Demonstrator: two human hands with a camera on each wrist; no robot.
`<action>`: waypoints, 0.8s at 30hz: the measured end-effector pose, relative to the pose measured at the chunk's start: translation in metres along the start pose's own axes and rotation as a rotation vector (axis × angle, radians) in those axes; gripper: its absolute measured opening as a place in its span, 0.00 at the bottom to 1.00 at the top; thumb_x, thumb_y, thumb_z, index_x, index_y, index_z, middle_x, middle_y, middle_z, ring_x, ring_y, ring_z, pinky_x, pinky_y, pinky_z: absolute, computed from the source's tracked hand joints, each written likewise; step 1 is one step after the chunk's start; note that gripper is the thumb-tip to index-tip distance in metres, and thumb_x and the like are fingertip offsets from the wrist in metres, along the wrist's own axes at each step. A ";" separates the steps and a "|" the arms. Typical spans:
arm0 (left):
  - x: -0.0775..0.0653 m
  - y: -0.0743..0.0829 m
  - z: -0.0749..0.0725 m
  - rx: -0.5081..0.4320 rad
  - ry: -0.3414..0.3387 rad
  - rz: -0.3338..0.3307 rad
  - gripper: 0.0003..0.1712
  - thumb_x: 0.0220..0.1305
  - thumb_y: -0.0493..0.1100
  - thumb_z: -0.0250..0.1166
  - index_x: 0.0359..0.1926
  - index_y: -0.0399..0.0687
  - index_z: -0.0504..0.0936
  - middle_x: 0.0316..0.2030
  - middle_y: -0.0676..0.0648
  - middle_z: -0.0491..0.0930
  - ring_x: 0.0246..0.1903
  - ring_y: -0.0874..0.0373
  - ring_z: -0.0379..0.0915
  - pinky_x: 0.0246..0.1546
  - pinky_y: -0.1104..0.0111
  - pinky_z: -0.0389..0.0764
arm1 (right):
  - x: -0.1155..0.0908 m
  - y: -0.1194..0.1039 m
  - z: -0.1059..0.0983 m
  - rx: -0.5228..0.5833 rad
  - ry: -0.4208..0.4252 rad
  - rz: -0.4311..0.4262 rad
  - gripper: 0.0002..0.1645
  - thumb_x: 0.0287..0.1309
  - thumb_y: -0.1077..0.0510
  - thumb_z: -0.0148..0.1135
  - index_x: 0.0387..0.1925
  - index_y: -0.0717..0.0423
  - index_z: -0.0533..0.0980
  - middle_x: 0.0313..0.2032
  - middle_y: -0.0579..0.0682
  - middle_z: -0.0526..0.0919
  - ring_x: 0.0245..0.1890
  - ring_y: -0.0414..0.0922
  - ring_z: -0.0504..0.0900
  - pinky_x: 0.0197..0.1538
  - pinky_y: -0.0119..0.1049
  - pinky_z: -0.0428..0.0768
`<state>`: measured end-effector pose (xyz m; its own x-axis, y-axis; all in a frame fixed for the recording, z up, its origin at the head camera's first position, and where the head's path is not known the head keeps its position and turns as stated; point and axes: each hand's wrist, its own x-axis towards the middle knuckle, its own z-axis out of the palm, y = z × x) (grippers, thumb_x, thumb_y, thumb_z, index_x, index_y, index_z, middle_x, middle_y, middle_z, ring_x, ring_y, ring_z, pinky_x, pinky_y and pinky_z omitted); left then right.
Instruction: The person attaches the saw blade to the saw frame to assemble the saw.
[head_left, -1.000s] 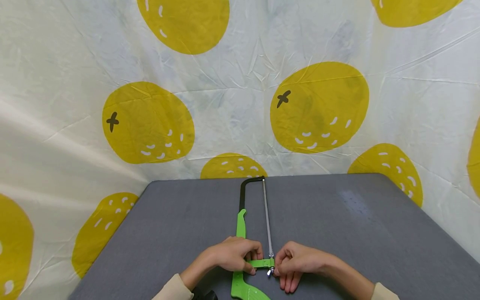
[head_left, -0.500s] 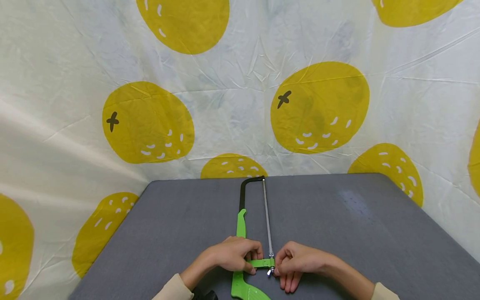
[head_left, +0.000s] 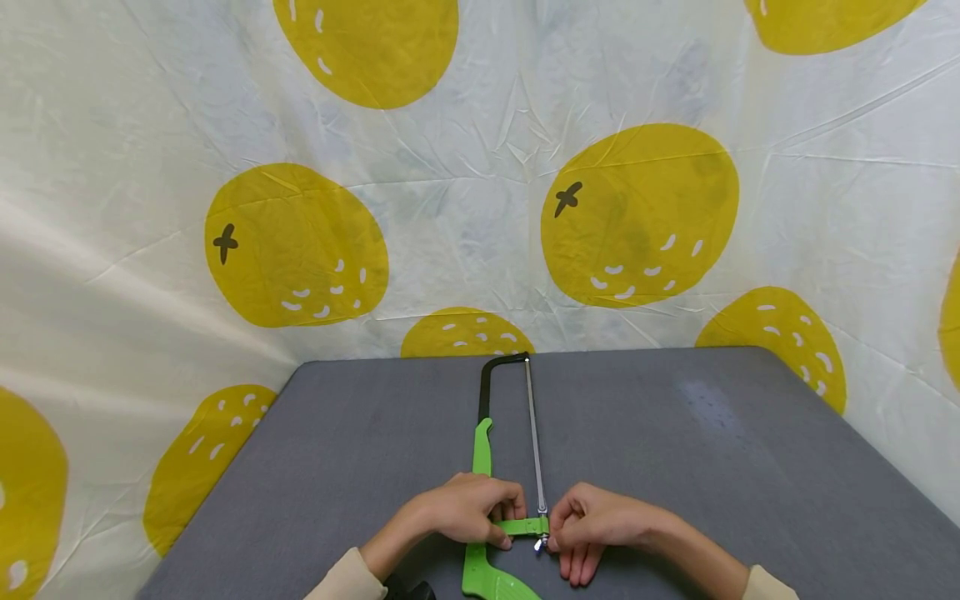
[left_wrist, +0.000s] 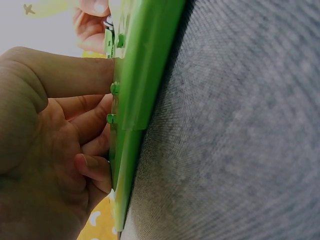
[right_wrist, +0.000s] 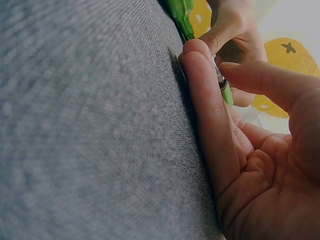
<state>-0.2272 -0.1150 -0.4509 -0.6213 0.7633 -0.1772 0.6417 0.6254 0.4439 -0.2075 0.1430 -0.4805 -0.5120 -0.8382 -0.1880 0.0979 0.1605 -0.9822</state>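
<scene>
A hacksaw [head_left: 482,454] lies flat on the grey table, with a green handle, a black front frame and a silver blade [head_left: 535,442] along its right side. My left hand [head_left: 468,508] is over the handle. Its thumb and fingers hold the green crossbar [head_left: 525,527]; in the left wrist view the thumb presses the green body [left_wrist: 145,75]. At the crossbar's right end sits a small silver wing nut [head_left: 541,545]. My right hand [head_left: 592,525] pinches at this nut with thumb and index finger, partly hiding it. The other right fingers rest on the table.
The grey padded table [head_left: 360,433] extends around the saw. Behind and beside it hangs a white cloth [head_left: 465,233] printed with yellow fruit. A small black object [head_left: 420,590] shows beneath my left wrist at the lower edge.
</scene>
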 end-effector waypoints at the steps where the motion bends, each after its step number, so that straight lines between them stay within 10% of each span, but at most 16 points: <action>1: 0.000 0.000 0.000 0.001 0.000 0.000 0.12 0.60 0.47 0.76 0.42 0.64 0.81 0.30 0.69 0.80 0.30 0.78 0.74 0.36 0.78 0.72 | 0.000 0.000 0.000 0.000 0.000 0.000 0.22 0.66 0.64 0.59 0.44 0.87 0.73 0.23 0.43 0.87 0.24 0.32 0.87 0.28 0.28 0.84; 24: 0.001 0.000 -0.001 0.005 0.001 0.002 0.13 0.61 0.47 0.76 0.42 0.64 0.81 0.30 0.68 0.81 0.30 0.79 0.74 0.36 0.78 0.72 | 0.000 -0.002 0.000 -0.010 0.002 -0.007 0.22 0.65 0.64 0.59 0.44 0.87 0.74 0.23 0.43 0.87 0.24 0.33 0.87 0.28 0.28 0.84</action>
<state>-0.2282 -0.1150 -0.4503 -0.6206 0.7642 -0.1755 0.6450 0.6249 0.4399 -0.2075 0.1423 -0.4782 -0.5142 -0.8383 -0.1816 0.0857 0.1604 -0.9833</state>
